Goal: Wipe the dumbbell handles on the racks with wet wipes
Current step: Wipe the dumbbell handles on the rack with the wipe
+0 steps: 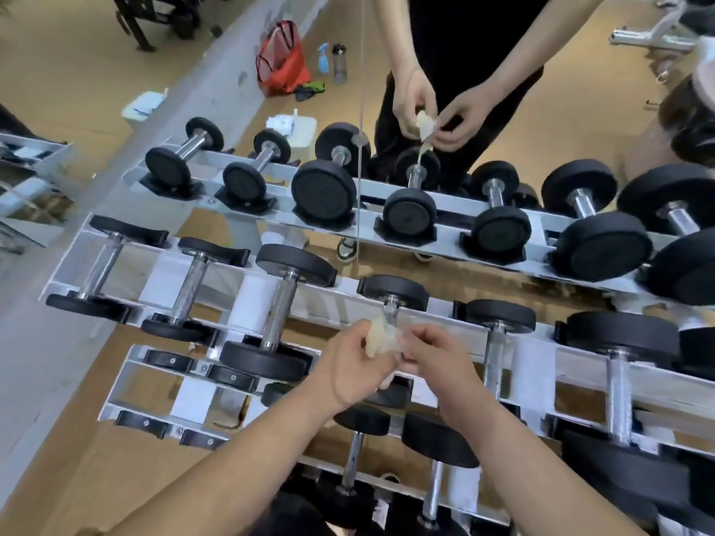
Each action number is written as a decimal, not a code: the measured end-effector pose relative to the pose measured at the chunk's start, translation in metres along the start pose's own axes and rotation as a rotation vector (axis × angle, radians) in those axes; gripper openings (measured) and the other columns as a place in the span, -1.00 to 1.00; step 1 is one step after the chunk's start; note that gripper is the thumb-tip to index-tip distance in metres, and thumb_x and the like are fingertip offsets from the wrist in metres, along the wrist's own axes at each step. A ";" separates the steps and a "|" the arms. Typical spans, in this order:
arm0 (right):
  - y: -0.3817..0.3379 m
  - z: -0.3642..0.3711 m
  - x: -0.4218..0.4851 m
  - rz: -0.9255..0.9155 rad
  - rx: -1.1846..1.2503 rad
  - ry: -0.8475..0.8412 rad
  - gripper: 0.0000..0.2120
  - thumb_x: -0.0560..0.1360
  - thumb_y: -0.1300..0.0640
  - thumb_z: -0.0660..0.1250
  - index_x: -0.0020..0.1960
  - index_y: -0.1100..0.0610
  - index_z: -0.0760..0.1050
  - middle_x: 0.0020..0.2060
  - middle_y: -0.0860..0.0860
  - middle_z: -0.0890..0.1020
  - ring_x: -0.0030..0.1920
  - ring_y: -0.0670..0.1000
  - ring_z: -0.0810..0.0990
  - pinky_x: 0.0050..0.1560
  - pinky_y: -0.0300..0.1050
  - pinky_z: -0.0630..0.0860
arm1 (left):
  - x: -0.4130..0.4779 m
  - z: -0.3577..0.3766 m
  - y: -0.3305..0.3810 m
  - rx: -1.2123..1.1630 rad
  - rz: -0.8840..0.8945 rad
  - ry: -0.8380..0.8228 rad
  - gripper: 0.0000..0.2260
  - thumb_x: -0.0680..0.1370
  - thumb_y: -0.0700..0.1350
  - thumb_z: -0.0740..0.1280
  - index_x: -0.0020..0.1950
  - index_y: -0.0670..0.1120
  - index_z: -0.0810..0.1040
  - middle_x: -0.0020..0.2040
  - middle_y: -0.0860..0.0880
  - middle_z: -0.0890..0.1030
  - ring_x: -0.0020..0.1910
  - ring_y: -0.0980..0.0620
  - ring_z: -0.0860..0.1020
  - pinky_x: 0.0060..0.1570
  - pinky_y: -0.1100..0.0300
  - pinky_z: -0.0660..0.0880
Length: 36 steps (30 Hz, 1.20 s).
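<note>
Progress is hard to read: the left hand (pixel 348 365) and right hand (pixel 433 353) both pinch a crumpled wet wipe (pixel 381 340) in their fingers, just near of a middle dumbbell handle (pixel 390 309) on the rack (pixel 332 303). No handle shows wiping, so most probably remain.

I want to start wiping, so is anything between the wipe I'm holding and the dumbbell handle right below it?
Nothing visible. The left hand and right hand hold the wet wipe directly over the dumbbell handle, whose far end shows bare beside the wipe; the hands hide the rest.
</note>
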State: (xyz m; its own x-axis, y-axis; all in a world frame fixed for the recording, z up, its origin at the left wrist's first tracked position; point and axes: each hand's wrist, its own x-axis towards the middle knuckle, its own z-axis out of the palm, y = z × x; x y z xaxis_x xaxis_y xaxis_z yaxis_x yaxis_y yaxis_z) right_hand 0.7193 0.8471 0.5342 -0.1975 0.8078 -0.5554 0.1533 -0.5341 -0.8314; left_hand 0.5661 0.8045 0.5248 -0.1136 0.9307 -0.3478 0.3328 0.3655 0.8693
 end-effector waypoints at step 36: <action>0.048 0.054 0.103 0.313 -0.137 0.174 -0.69 0.65 -0.10 0.27 0.26 0.06 0.37 -0.01 -0.07 0.57 0.00 0.00 0.56 0.09 -0.06 0.42 | 0.053 0.010 -0.085 0.200 -0.283 -0.010 -0.70 0.60 -0.10 0.36 0.34 0.03 0.56 0.22 0.07 0.59 0.17 0.09 0.58 0.22 0.16 0.53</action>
State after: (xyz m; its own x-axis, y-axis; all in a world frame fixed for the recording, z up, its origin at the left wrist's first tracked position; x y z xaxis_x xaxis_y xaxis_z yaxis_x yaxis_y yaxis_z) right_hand 0.6541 0.8912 0.4355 0.0448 0.6477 -0.7606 0.3102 -0.7327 -0.6058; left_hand 0.5411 0.8232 0.4291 -0.2191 0.7924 -0.5693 0.4668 0.5975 0.6520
